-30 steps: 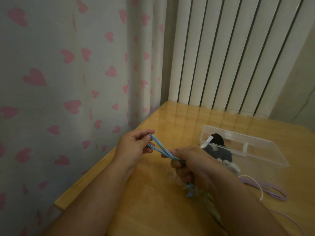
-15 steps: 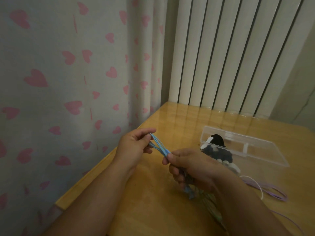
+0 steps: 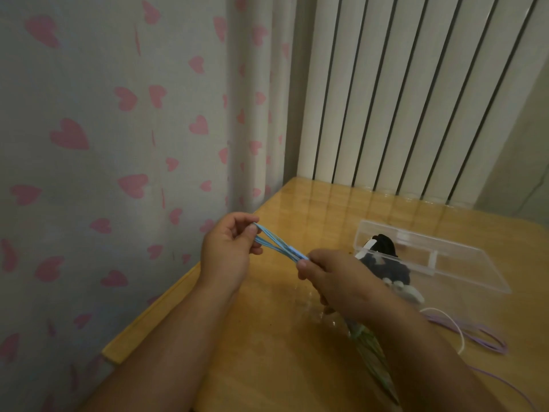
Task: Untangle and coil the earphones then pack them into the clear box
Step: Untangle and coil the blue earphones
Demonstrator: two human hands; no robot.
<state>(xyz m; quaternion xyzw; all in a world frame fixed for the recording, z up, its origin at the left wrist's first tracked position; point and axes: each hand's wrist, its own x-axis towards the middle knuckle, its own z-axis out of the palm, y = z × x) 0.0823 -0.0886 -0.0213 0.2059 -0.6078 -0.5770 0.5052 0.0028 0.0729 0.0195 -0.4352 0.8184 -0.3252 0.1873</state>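
Blue earphones (image 3: pixel 279 246) stretched as a looped bundle above the table (image 3: pixel 267 337), near the clear box (image 3: pixel 445 263). Loop end pinched by left hand (image 3: pixel 225 251), other end clamped in right hand (image 3: pixel 335 278). Probably light, limp and springy; best held at the loop ends.

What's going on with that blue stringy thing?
A person is coiling a blue earphone cable, stretched in loops between both hands above the wooden table. The left hand pinches the looped end; the right hand grips the other. The clear box lies behind, a dark bundle at its left end. A purple cable lies on the table.
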